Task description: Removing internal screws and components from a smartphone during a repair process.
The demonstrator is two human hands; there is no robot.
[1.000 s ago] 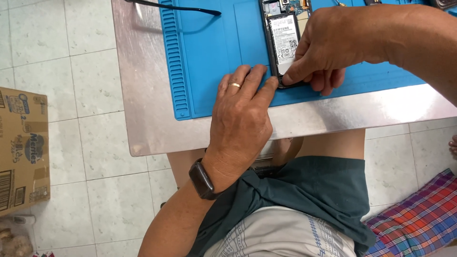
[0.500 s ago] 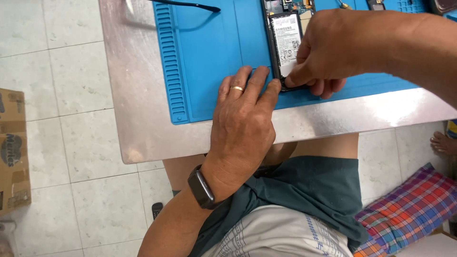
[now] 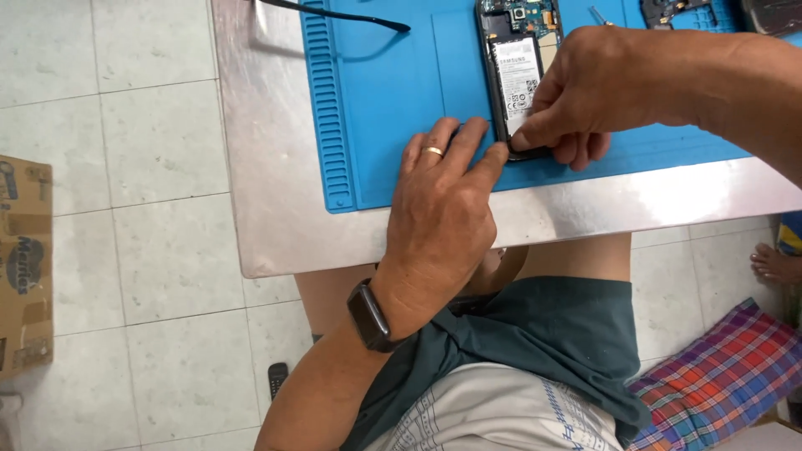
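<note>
Both hands crowd the lower middle of the blue mat (image 3: 376, 100): the left hand (image 3: 439, 209) lies flat across its lower edge, and the right hand (image 3: 593, 92) covers the lower end of the opened phone (image 3: 518, 75), so no gap shows between them there. The widest bare stretch is the mat's upper middle, left of the phone, bounded above by a thin black tool (image 3: 334, 14). The bare metal table (image 3: 259, 167) offers an open strip at centre left. Small parts (image 3: 668, 10) sit along the top right edge.
</note>
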